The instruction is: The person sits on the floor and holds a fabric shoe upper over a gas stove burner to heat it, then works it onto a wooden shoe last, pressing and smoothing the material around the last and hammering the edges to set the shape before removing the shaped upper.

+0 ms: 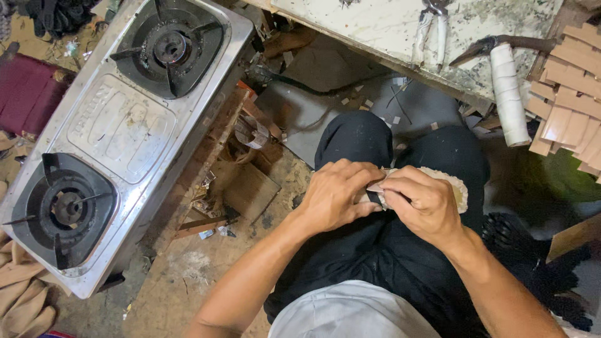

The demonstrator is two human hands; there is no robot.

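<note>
While curled over the lap, both hands [382, 200] pinching a pale sole piece [454, 188].

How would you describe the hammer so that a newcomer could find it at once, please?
Start at the pale, stained worktop along the top of the view. At its right end, beside the stack of tan strips, lies the hammer. Its thick handle wrapped in white tape sets it apart from the white-handled pliers.

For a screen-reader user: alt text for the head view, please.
Both hands, left hand and right hand, hold a pale flat sole-shaped piece over a lap in black trousers. A steel two-burner gas stove sits alongside.
</note>
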